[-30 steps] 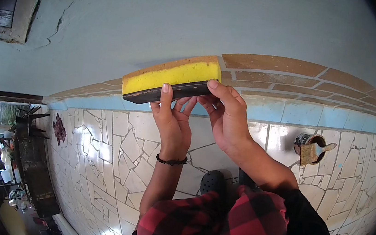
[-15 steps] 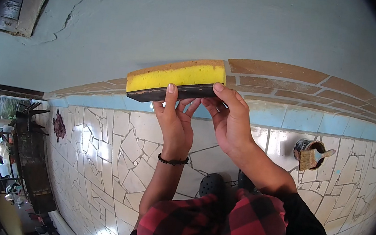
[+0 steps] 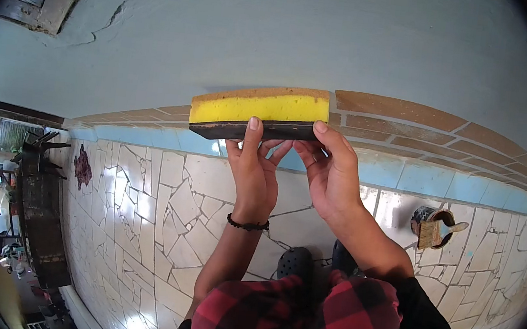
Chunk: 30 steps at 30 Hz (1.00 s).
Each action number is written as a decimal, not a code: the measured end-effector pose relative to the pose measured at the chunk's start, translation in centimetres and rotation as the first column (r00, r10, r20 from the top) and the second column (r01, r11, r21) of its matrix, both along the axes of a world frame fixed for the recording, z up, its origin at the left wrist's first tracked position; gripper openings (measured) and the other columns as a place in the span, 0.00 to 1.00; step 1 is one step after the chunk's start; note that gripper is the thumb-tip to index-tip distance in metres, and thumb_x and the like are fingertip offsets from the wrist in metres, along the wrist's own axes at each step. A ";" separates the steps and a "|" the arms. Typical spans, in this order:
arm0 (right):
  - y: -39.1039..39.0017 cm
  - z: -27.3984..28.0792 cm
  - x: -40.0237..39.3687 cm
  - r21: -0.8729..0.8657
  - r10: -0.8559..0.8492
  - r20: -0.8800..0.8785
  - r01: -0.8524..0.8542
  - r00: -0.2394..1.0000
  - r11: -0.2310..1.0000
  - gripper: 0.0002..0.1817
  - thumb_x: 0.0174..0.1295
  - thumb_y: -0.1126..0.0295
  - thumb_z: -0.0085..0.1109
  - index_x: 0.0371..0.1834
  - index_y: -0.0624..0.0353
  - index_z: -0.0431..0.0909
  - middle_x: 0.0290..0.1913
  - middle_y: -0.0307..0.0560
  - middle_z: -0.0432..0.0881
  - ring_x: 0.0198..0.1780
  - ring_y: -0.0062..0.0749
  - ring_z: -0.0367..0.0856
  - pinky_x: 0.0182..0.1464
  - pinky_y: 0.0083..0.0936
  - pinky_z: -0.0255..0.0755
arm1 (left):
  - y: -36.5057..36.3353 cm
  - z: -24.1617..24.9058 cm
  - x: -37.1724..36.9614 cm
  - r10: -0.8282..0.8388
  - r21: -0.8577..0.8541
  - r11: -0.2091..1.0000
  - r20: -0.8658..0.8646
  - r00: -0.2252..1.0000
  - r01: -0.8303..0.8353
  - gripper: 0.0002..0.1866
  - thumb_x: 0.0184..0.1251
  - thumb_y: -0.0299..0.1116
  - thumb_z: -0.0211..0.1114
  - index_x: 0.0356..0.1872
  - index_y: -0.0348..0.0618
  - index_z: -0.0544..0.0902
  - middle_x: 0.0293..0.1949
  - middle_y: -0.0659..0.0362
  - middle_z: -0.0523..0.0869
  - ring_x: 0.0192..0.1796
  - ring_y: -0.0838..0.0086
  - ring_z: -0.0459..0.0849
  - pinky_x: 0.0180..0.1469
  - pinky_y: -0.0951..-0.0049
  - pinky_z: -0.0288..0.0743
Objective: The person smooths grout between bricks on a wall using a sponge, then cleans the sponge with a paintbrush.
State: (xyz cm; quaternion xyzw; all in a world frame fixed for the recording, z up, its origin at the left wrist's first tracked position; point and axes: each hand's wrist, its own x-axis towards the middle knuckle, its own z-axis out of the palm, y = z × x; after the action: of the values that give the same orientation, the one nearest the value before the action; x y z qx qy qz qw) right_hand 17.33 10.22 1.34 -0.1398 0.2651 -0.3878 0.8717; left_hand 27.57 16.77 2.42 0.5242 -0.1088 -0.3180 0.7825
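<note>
A long yellow sponge block point(image 3: 260, 107) with a black backing and a brown-stained face is held at the wall. My left hand point(image 3: 254, 180) grips it from below near the middle, its thumb on the black backing. My right hand point(image 3: 334, 172) holds the right end in the same way, thumb on the backing, fingers underneath. The sponge's brown side faces the wall, level with a band of brown brick shapes point(image 3: 406, 109). Whether that face presses on the wall is hidden.
On the cracked-tile floor point(image 3: 193, 208) to the right stands a paint can point(image 3: 422, 215) with a paintbrush point(image 3: 431, 235) across it. Light-blue tiles point(image 3: 431, 178) line the wall's base. A dark cloth-like piece point(image 3: 82, 168) lies at left, near dark furniture point(image 3: 43, 217).
The whole view has shifted slightly, so wall, sponge and hands appear a little further right and lower. Both hands keep their hold on the sponge, with little movement along the wall.
</note>
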 end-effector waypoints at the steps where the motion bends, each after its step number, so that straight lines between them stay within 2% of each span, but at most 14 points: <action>1: 0.0 0.0 0.0 -0.025 0.009 -0.018 -0.009 1.000 1.000 0.16 0.68 0.60 0.70 0.50 0.59 0.82 0.47 0.42 0.82 0.51 0.26 0.79 0.63 0.30 0.74 | 0.0 -0.1 0.1 -0.004 -0.001 1.000 -0.003 1.000 0.004 0.23 0.80 0.48 0.64 0.62 0.45 0.70 0.54 0.53 0.82 0.53 0.66 0.89 0.57 0.64 0.86; 3: -0.1 0.6 0.0 0.024 -0.008 0.001 0.008 1.000 1.000 0.10 0.66 0.66 0.72 0.39 0.54 0.78 0.44 0.42 0.85 0.48 0.25 0.81 0.59 0.28 0.76 | 0.0 -0.1 0.1 0.001 0.005 1.000 -0.012 1.000 -0.001 0.23 0.80 0.48 0.64 0.63 0.45 0.70 0.54 0.53 0.82 0.53 0.66 0.89 0.57 0.64 0.87; 4: -0.1 0.8 0.0 0.049 -0.017 0.009 0.017 1.000 0.999 0.12 0.66 0.69 0.73 0.33 0.52 0.76 0.42 0.42 0.86 0.46 0.25 0.82 0.57 0.28 0.77 | -0.1 -0.2 0.1 0.008 0.011 1.000 -0.018 1.000 -0.008 0.23 0.80 0.48 0.64 0.63 0.45 0.71 0.54 0.53 0.82 0.53 0.67 0.89 0.57 0.64 0.87; 23: -0.2 0.4 0.2 0.041 -0.023 0.037 0.022 0.999 0.999 0.11 0.66 0.70 0.73 0.33 0.53 0.76 0.42 0.43 0.86 0.46 0.25 0.83 0.59 0.28 0.77 | 0.0 0.0 0.9 -0.065 0.032 0.997 0.027 0.998 0.064 0.23 0.82 0.51 0.61 0.62 0.44 0.71 0.53 0.55 0.82 0.49 0.69 0.89 0.54 0.65 0.86; 30: -0.1 0.1 0.4 0.044 -0.034 0.042 0.032 0.999 0.998 0.12 0.65 0.70 0.74 0.32 0.53 0.76 0.42 0.43 0.86 0.47 0.25 0.83 0.58 0.27 0.78 | 0.3 0.1 1.5 -0.143 0.117 0.984 0.037 0.989 0.138 0.27 0.83 0.60 0.54 0.61 0.44 0.72 0.49 0.55 0.83 0.46 0.70 0.87 0.52 0.61 0.84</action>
State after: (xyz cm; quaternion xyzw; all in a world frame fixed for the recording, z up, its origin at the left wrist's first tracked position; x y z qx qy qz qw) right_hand 17.73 10.13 1.48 -0.1080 0.2572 -0.3992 0.8734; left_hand 29.03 17.02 2.52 0.5660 -0.1449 -0.3662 0.7243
